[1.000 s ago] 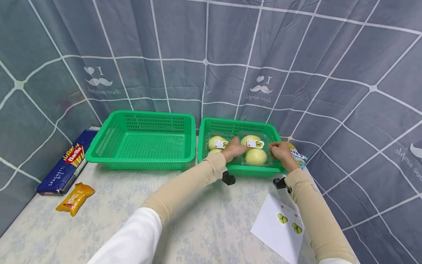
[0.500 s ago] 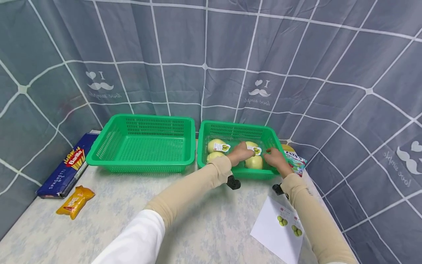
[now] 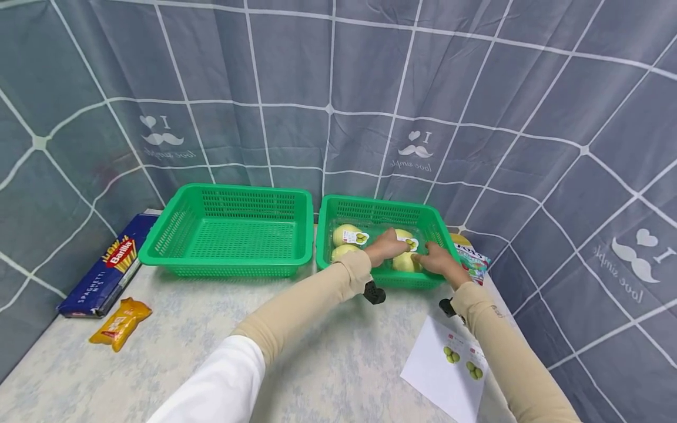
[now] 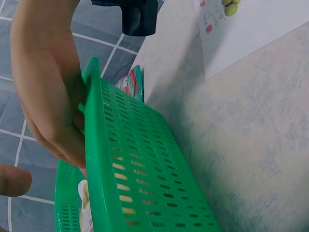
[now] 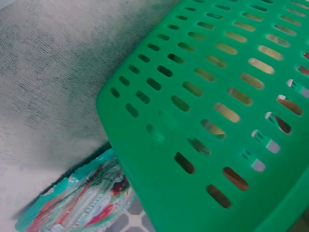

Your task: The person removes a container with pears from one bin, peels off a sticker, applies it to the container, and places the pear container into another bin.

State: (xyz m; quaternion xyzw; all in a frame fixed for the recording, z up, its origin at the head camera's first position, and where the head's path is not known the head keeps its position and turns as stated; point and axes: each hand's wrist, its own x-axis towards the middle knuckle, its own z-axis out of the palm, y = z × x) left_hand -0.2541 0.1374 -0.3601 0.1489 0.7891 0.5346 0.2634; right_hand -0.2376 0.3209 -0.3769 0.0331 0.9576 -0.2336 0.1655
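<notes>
In the head view, the right green basket (image 3: 376,201) holds pale yellow round fruits in clear plastic packs, with labels on top. My left hand (image 3: 385,247) reaches over its front rim, fingertips at the label (image 3: 411,242) of the right-hand pack. From the right side my right hand (image 3: 438,258) reaches in, its thumb at the front fruit (image 3: 404,262). The left wrist view shows the left thumb (image 4: 15,180) held straight and the right hand (image 4: 46,92) reaching down behind the rim. The basket wall (image 5: 159,111) hides the right fingers in the right wrist view.
A second green basket (image 3: 240,229) stands to the left, beside a blue spaghetti box (image 3: 108,267) and an orange packet (image 3: 121,323). A white sheet with fruit labels (image 3: 443,370) lies at the front right. Colourful bags (image 3: 471,257) lie beyond the right basket. A grey curtain (image 3: 296,76) hangs behind.
The right-hand pack has gone down deeper into the basket. My left hand has moved right onto its label. My right hand has moved left and down, from the pack's edge to the front fruit.
</notes>
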